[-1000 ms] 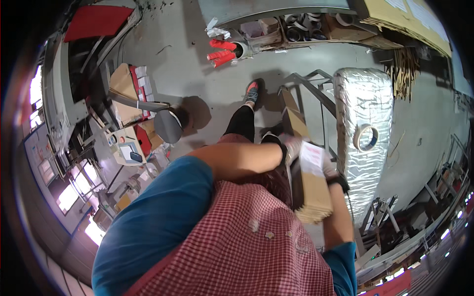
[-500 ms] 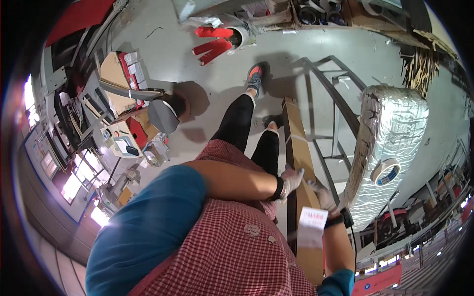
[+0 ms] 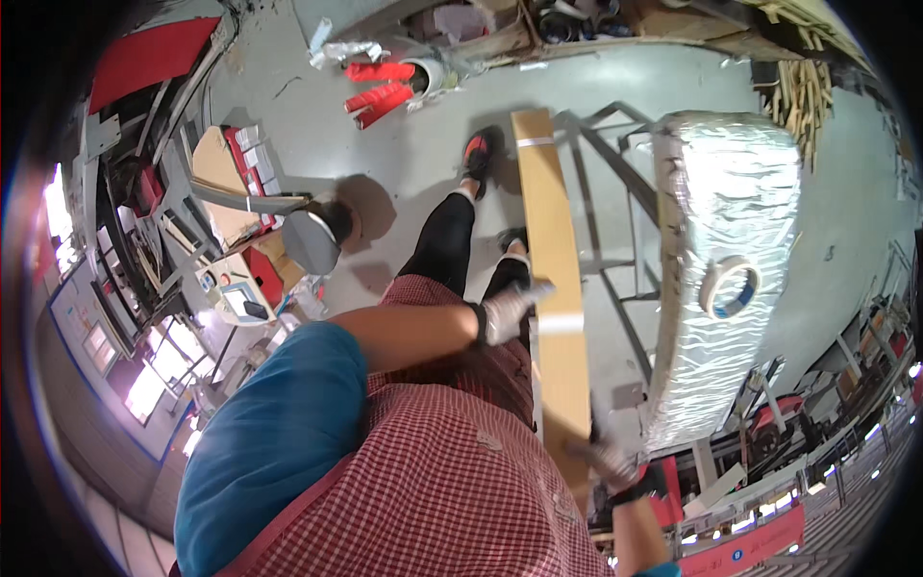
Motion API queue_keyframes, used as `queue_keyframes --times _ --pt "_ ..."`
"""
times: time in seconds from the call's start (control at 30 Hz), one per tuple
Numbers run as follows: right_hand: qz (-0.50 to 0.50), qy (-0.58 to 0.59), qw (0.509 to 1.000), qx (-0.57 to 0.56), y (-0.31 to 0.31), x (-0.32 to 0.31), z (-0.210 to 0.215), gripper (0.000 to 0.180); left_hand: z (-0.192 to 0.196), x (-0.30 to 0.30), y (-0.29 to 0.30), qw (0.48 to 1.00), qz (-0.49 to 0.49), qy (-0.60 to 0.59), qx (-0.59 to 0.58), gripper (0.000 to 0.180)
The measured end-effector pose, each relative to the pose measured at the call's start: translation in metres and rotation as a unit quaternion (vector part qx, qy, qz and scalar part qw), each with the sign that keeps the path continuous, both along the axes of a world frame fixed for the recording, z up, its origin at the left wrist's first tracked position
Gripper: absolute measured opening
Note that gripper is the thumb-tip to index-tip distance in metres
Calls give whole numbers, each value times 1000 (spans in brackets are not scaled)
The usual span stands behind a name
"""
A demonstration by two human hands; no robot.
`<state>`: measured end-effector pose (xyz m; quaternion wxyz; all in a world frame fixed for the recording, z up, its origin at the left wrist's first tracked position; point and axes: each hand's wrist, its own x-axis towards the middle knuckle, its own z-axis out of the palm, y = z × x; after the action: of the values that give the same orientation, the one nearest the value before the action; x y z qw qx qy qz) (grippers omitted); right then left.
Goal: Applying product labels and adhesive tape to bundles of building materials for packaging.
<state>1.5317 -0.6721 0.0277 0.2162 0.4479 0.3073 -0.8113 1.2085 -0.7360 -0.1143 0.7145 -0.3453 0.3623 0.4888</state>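
Note:
A long, narrow brown cardboard box [image 3: 553,231] stretches away in front of me, its broad face up. A white band crosses its far end, and a white patch lies across its middle. My left hand [image 3: 510,313], in a pale glove, is at the box's left edge with its fingers stretched out, the tips overlapping that edge. By the near right edge is my right hand [image 3: 611,466], also gloved. Motion smears its fingers over the cardboard, so its grip is unclear.
To the right, a long bundle in silvery wrapping [image 3: 735,202] lies beside a grey metal frame [image 3: 625,168], with a tape roll [image 3: 731,288] on top. Ahead stands a white bucket [image 3: 423,82] with red rolls [image 3: 380,101]. A round-seated stool [image 3: 312,240] is at left.
The box has turned its broad face up, and its far end has shifted farther away. My right hand has moved nearer along it, and my hands are farther apart. The hanging paper label no longer shows there.

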Motion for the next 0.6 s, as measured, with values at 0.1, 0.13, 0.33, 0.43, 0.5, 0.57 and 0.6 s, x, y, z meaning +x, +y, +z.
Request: queue_keyframes --times 0.1,0.13,0.33,0.43,0.5,0.57,0.6 --pt "55 -86 993 63 -61 95 21 118 37 -84 33 974 31 173 146 53" --pt "72 -133 985 88 -78 121 8 114 52 -103 37 957 32 213 193 54" --pt "101 -226 949 192 -96 169 -96 102 214 -87 27 796 -111 143 578 84" --pt "2 -207 960 187 -69 131 -115 97 267 -82 56 741 -119 143 645 84" --pt "-40 -190 964 182 -50 104 -117 93 283 -80 72 727 -163 189 640 84" --pt "-61 -180 966 174 -35 84 -117 89 284 -84 79 671 -180 243 677 85" --pt "-64 -175 968 171 -29 79 -116 88 280 -88 79 673 -208 250 664 87"
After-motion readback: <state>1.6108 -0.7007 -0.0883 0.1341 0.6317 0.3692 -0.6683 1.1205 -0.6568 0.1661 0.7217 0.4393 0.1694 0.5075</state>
